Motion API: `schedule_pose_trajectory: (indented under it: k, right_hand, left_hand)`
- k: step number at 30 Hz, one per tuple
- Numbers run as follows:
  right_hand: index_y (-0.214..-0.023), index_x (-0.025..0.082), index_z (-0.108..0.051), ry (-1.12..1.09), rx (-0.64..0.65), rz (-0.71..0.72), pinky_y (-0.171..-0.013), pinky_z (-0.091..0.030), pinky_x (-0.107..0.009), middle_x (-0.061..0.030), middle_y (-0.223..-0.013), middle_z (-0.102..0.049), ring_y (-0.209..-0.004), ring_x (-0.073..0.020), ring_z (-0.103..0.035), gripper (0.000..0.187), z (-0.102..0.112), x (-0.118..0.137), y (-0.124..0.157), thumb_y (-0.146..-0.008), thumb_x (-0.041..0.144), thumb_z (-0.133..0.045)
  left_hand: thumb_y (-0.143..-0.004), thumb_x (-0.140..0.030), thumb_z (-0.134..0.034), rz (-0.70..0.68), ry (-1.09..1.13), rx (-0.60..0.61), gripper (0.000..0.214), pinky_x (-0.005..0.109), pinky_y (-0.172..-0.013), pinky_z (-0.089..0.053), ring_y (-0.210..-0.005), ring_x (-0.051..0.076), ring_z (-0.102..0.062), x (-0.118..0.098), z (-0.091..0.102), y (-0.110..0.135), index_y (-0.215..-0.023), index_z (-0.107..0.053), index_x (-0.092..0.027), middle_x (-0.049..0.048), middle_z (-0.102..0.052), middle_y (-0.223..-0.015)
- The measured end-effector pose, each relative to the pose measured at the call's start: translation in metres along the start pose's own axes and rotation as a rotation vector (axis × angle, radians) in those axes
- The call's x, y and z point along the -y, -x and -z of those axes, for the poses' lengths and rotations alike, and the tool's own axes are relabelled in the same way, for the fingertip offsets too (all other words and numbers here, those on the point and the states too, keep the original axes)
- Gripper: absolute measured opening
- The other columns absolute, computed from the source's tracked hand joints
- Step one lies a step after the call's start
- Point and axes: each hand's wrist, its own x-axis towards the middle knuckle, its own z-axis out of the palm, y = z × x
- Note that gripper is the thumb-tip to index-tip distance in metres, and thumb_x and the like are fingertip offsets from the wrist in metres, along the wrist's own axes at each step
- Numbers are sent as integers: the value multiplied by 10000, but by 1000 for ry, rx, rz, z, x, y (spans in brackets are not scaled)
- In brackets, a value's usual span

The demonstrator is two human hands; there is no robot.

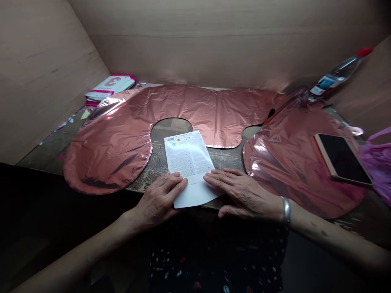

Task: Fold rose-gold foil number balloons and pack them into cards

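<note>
A white printed card (pixel 187 156) with a barcode and small text lies at the table's front edge, its blank curved end towards me. My left hand (pixel 160 197) grips its left side, fingers bent over the top and thumb low at the edge. Stretched out nearly flat, my right hand (pixel 241 191) rests its fingertips on the card's right side; a silver bangle is on that wrist. Behind and around the card spreads a flat, uninflated rose-gold foil balloon (pixel 180 101) with rounded lobes, reaching to both sides.
White and pink printed packets (pixel 111 87) are stacked at the back left. On the right, a phone (pixel 343 158) lies on the foil beside a purple plastic bag (pixel 378 162). A red-capped bottle (pixel 339 73) leans near the back right corner. Wooden panels (pixel 214 44) enclose the table (pixel 45 154).
</note>
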Motion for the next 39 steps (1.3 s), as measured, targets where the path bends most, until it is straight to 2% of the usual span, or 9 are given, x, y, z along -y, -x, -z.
schedule_pose_trajectory:
  k: [4,8,11,17,23,27,34,39]
  right_hand:
    - [-1522,140,-275,-31,12,12,-1122,-294,-421,-158,-1474,-472,-1374,-234,-417,794,-4,16,3,-914,585,-526]
    - [-1437,154,-409,24,-73,-57,-1053,-349,-396,-142,-1444,-510,-1306,-220,-489,540,-15,23,5,-968,399,-516]
    - [-1352,163,-489,35,-123,-46,-1026,-366,-393,-132,-1416,-540,-1275,-221,-520,437,-19,21,3,-967,366,-524]
    - [-1352,182,-487,0,-121,-18,-1009,-387,-396,-123,-1383,-572,-1275,-230,-529,461,-13,16,2,-955,408,-544]
    - [-1327,174,-500,0,-179,-69,-999,-395,-382,-111,-1308,-630,-1208,-220,-587,475,-14,14,5,-930,420,-593]
    - [-1284,185,-538,17,-191,-46,-971,-419,-375,-102,-1267,-660,-1190,-221,-601,401,-12,7,7,-941,387,-586]
    - [-1310,193,-539,15,-130,62,-982,-428,-415,-120,-1330,-622,-1241,-256,-558,469,-7,-4,10,-915,434,-611]
    - [-1234,190,-580,30,-178,70,-933,-457,-411,-118,-1276,-659,-1194,-253,-591,329,-10,-3,8,-929,315,-581]
  left_hand:
    - [-847,-228,-622,18,28,-86,522,479,-1102,-425,-1209,303,-580,-4,-3,11,-1346,-488,-155,136,-648,-1181]
    - [-842,-302,-653,58,79,-116,507,475,-1106,-423,-1209,298,-592,-6,-2,15,-1306,-496,-171,137,-658,-1182]
    - [-833,-361,-671,82,129,-121,526,497,-1118,-399,-1256,306,-562,-9,-3,18,-1278,-458,-179,155,-646,-1231]
    - [-856,-203,-600,171,142,-128,365,519,-1173,-288,-1354,290,-467,-20,-3,28,-1195,-465,-179,141,-624,-1314]
    - [-882,-194,-611,225,96,-183,328,495,-1170,-288,-1328,283,-495,-25,-7,35,-1200,-540,-167,135,-641,-1275]
    - [-886,-198,-627,228,105,-248,329,502,-1155,-316,-1297,281,-522,-24,-9,37,-1209,-570,-177,121,-665,-1206]
    - [-898,-177,-600,230,62,-257,256,632,-1125,-295,-1295,345,-518,-31,-7,36,-1153,-624,-173,148,-638,-1183]
    - [-899,-118,-590,330,121,-288,181,626,-1144,-265,-1277,304,-545,-38,-8,35,-1055,-643,-193,107,-658,-1135]
